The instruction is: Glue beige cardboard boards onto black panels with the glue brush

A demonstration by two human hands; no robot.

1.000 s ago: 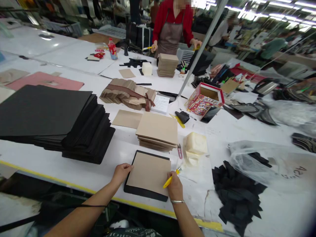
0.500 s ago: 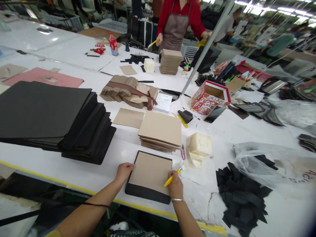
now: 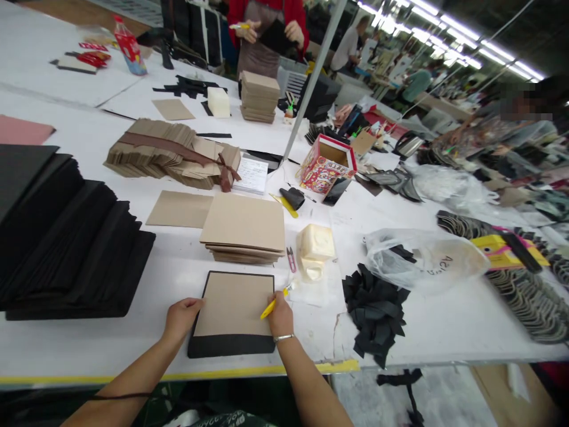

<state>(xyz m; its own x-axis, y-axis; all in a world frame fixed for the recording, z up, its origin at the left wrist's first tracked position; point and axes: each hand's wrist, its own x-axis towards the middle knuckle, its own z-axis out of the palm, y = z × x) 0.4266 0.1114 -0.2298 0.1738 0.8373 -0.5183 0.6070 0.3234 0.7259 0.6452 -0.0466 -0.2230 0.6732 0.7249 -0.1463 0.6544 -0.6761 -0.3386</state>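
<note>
On the white table before me, a tan cardboard panel point(image 3: 235, 305) lies on a slightly larger black sheet point(image 3: 231, 345), whose black border shows widest along the near side. My left hand point(image 3: 181, 320) pinches the left edge of the two layers. My right hand point(image 3: 281, 317) grips a small brush point(image 3: 268, 308) by its yellow handle, bristles pointing away, while its fingers touch the panel's right edge. Just beyond lies a stack of tan panels point(image 3: 244, 222). Pink-handled thread snips point(image 3: 291, 260) and a whitish plastic container point(image 3: 316, 243) stand to the right of that stack.
A tall pile of black sheets point(image 3: 75, 249) stands on the left. Black scraps point(image 3: 377, 314) and a clear plastic bag point(image 3: 422, 255) lie on the right. Farther back are a tied cardboard bundle point(image 3: 169, 154), a red box point(image 3: 326, 166) and a metal pole point(image 3: 313, 83). A co-worker stands opposite.
My view has swung right, so everything sits farther left and more of the right side shows. Both hands stay at the panel's edges. The co-worker now holds up a black piece.
</note>
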